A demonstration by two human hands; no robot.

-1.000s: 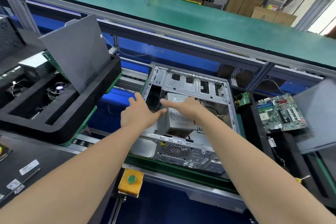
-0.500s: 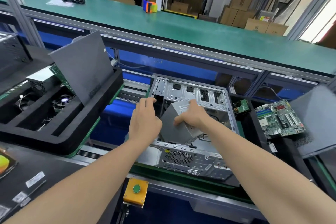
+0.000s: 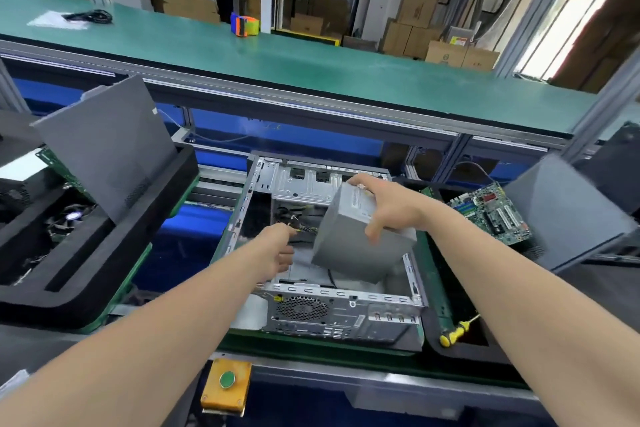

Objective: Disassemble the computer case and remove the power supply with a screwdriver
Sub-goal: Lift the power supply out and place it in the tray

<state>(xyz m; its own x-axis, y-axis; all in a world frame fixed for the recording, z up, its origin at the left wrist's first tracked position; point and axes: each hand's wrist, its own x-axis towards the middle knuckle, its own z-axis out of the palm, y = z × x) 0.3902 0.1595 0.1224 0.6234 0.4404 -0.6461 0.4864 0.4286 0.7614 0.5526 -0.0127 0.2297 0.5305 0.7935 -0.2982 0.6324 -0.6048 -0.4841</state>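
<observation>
1. The power supply (image 3: 356, 239), a grey metal box, is in your right hand (image 3: 391, 208). It hangs tilted, one corner down, above the right part of the open computer case (image 3: 346, 296). I cannot tell if its low corner touches the inside of the case.
2. Your right hand grips the box from above. The fingers curl over its far top edge and the thumb presses on the near face.
3. Your left hand (image 3: 277, 251) reaches into the case, just left of the power supply, with the fingers partly bent toward a bunch of thin wires (image 3: 301, 224). I cannot tell whether it pinches the wires or is only near them.
4. The case lies on its side on a dark green belt (image 3: 311, 347), open side up. The panel with the round fan grille faces you.
5. A screwdriver (image 3: 452, 334) with a yellow handle lies just right of the case's near corner, apart from both hands.
6. Farther right, a green motherboard (image 3: 491, 211) lies beside a leaning grey panel (image 3: 561, 215).
7. On the left there is a black foam tray (image 3: 86, 274), and a second grey panel (image 3: 104, 146) leans in it.
8. Behind all this runs a long green counter (image 3: 346, 73), with a roll of orange and green tape (image 3: 244, 24) and a black cable (image 3: 90, 15) on it.
9. Close to you, below the case, is a yellow box with a green button (image 3: 227, 381).
</observation>
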